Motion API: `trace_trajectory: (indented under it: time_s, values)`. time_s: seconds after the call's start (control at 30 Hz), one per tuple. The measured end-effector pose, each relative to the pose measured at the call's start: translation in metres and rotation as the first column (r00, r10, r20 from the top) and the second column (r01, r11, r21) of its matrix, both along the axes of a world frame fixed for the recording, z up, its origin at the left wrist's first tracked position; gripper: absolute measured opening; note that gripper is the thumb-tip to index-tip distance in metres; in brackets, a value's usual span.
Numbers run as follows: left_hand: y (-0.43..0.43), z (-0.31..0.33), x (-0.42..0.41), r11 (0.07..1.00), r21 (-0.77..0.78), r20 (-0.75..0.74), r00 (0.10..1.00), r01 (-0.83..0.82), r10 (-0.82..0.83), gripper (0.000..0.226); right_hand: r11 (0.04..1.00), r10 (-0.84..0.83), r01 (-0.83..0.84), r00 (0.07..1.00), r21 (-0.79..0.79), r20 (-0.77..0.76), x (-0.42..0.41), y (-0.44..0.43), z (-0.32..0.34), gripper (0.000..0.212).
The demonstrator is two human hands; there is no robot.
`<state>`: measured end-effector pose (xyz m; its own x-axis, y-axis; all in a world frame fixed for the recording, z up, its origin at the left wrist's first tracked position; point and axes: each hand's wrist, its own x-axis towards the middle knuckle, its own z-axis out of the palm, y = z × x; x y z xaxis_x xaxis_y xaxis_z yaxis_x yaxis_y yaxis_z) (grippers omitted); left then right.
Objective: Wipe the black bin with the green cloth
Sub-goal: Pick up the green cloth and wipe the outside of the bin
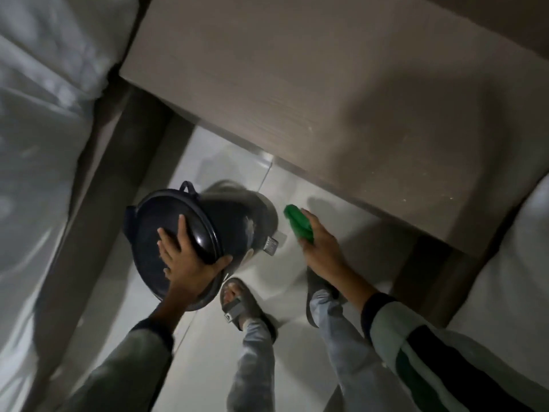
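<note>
White floor tiles point(300, 281) run between pale bedding point(38, 138) on the left and a brown wooden cabinet point(312, 93) above. Left of centre, the black bin point(190, 230) is tipped on its side, lid facing the camera and shut, so its contents cannot be seen; a pedal point(271, 244) juts from its base. The left hand point(190, 258) clasps the lid's rim, fingers spread over it and thumb hooked around the edge. Below, a grey sandal point(237, 304) stands on the tiles. Just right of the bin and clear of it, the right hand point(319, 248) holds the bunched green cloth point(298, 223).
</note>
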<state>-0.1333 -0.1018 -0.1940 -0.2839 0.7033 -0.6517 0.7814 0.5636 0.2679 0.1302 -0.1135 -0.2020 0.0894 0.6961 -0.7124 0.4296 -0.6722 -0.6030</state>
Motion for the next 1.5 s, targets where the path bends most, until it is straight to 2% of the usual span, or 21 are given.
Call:
trace_trajectory:
  time_s: [0.07, 0.13, 0.23, 0.3, 0.37, 0.43, 0.47, 0.53, 0.63, 0.73, 0.8, 0.87, 0.93, 1.0, 1.07, 1.13, 1.17, 1.23, 1.33, 1.43, 1.5]
  values:
    - [-0.009, 0.012, -0.041, 0.997, 0.019, 0.054, 0.996, 0.068, -0.069, 0.146, 0.972, 0.11, -0.11, 0.994, 0.206, 0.01, -0.054, 0.004, -0.003, 0.052]
    - [-0.008, 0.012, -0.071, 0.999, 0.014, 0.105, 0.993, 0.046, -0.047, 0.155, 0.907, 0.224, -0.216, 0.974, 0.36, 0.02, -0.116, -0.005, -0.016, 0.056]
    - [-0.003, -0.002, -0.107, 0.996, -0.048, 0.343, 0.936, -0.07, 0.083, 0.166, 0.9, 0.221, -0.192, 0.975, 0.392, -0.03, -0.186, -0.036, -0.051, 0.07]
    - [-0.002, -0.01, -0.129, 0.99, -0.067, 0.439, 0.887, -0.123, 0.14, 0.162, 0.937, 0.054, -0.04, 0.998, 0.347, -0.031, -0.205, -0.038, -0.076, 0.074]
    - [-0.002, -0.012, -0.139, 0.986, -0.055, 0.493, 0.854, -0.158, 0.164, 0.155, 0.968, -0.122, 0.11, 0.992, 0.227, 0.039, -0.203, -0.02, -0.099, 0.069]
    - [-0.005, -0.014, -0.151, 0.988, -0.061, 0.508, 0.847, -0.143, 0.154, 0.146, 0.975, -0.224, 0.221, 0.965, 0.036, 0.134, -0.199, -0.011, -0.118, 0.068]
    - [-0.004, -0.015, -0.15, 0.99, -0.052, 0.518, 0.844, -0.131, 0.139, 0.145, 0.961, -0.265, 0.272, 0.955, -0.038, 0.133, -0.192, -0.008, -0.121, 0.069]
    - [0.006, -0.011, -0.151, 0.994, -0.061, 0.532, 0.84, -0.09, 0.109, 0.151, 0.92, -0.347, 0.361, 0.931, -0.153, 0.111, -0.195, -0.006, -0.107, 0.065]
    - [0.025, -0.007, -0.147, 0.992, -0.092, 0.553, 0.824, -0.087, 0.123, 0.16, 0.891, -0.425, 0.425, 0.905, -0.158, 0.035, -0.225, -0.014, -0.058, 0.059]
    - [0.037, -0.008, -0.15, 0.982, -0.136, 0.55, 0.815, -0.129, 0.183, 0.162, 0.955, -0.272, 0.285, 0.953, 0.084, -0.136, -0.261, -0.028, -0.012, 0.057]
    - [0.033, -0.012, -0.154, 0.983, -0.14, 0.544, 0.82, -0.119, 0.177, 0.159, 0.967, -0.127, 0.161, 0.977, 0.196, -0.174, -0.256, -0.018, -0.015, 0.058]
    - [0.025, -0.015, -0.158, 0.985, -0.135, 0.549, 0.819, -0.109, 0.166, 0.156, 0.956, 0.022, 0.0, 0.997, 0.293, -0.07, -0.233, 0.011, -0.047, 0.062]
    - [0.015, -0.017, -0.161, 0.986, -0.131, 0.559, 0.813, -0.105, 0.161, 0.156, 0.942, 0.093, -0.099, 0.995, 0.32, 0.034, -0.208, 0.038, -0.094, 0.063]
    - [0.004, -0.013, -0.16, 0.989, -0.106, 0.55, 0.823, -0.098, 0.141, 0.154, 0.98, 0.029, -0.047, 0.995, 0.192, 0.098, -0.182, 0.054, -0.145, 0.059]
    - [-0.003, -0.008, -0.154, 0.995, -0.063, 0.512, 0.854, -0.072, 0.095, 0.147, 0.994, -0.092, 0.098, 0.99, -0.049, 0.109, -0.154, 0.068, -0.178, 0.046]
    - [-0.001, -0.006, -0.149, 0.998, -0.048, 0.466, 0.883, -0.044, 0.061, 0.142, 0.983, -0.064, 0.08, 0.993, -0.163, 0.101, -0.144, 0.084, -0.19, 0.043]
    - [0.002, -0.005, -0.145, 0.997, -0.058, 0.458, 0.886, -0.053, 0.074, 0.144, 0.989, 0.003, 0.006, 0.998, -0.148, 0.06, -0.147, 0.093, -0.184, 0.041]
    - [0.012, -0.007, -0.141, 0.992, -0.087, 0.465, 0.877, -0.089, 0.119, 0.149, 0.993, 0.117, -0.119, 0.991, -0.015, -0.063, -0.167, 0.111, -0.155, 0.037]
    - [0.029, -0.007, -0.139, 0.989, -0.12, 0.49, 0.861, -0.09, 0.138, 0.156, 0.972, 0.226, -0.194, 0.923, 0.132, -0.312, -0.198, 0.116, -0.098, 0.046]
    - [0.048, -0.007, -0.133, 0.985, -0.151, 0.459, 0.876, -0.083, 0.144, 0.157, 0.953, 0.187, -0.1, 0.936, 0.286, -0.297, -0.199, 0.08, -0.053, 0.051]
    - [0.057, -0.012, -0.133, 0.981, -0.169, 0.433, 0.887, -0.096, 0.161, 0.154, 0.944, 0.125, -0.029, 0.954, 0.329, -0.273, -0.192, 0.037, -0.045, 0.058]
